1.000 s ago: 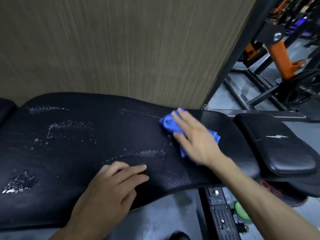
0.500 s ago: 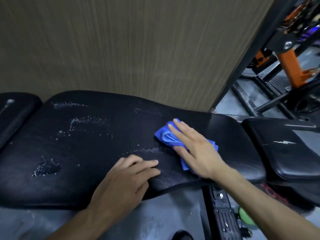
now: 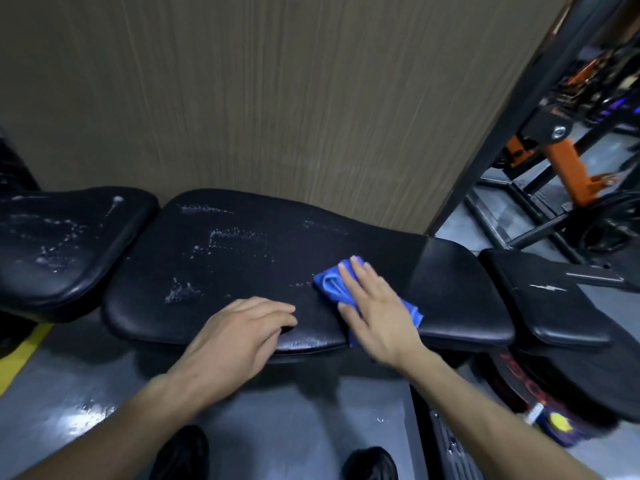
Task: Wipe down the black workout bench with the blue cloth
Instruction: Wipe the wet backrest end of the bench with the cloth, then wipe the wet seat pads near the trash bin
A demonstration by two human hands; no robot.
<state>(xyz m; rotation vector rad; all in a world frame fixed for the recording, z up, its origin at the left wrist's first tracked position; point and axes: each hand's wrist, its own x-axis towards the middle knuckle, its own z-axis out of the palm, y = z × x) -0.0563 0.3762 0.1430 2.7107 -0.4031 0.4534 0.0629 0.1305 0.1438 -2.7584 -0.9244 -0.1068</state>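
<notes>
Blue cloth (image 3: 349,289) has slid leftward along the black bench (image 3: 242,271) since a second ago, away from the pad's right end and toward the middle; more of the seat pad (image 3: 65,251) at far left now shows. Foam streaks (image 3: 228,237) sit on the middle pad's left half, untouched by the cloth.

My right hand (image 3: 377,313) lies flat on the cloth, fingers (image 3: 360,275) straight and slightly fanned, pressing it to the vinyl rather than clutching it (the cloth's bunched folds poke out past my fingertips, one corner trails by my wrist).

My left hand (image 3: 239,334) rests palm-down on the bench's near edge, just beside the right, fingers loosely curled over the rim, holding nothing.

Wood-grain wall panel (image 3: 277,98) stands behind the bench; an orange rack (image 3: 571,171) stands at right.
</notes>
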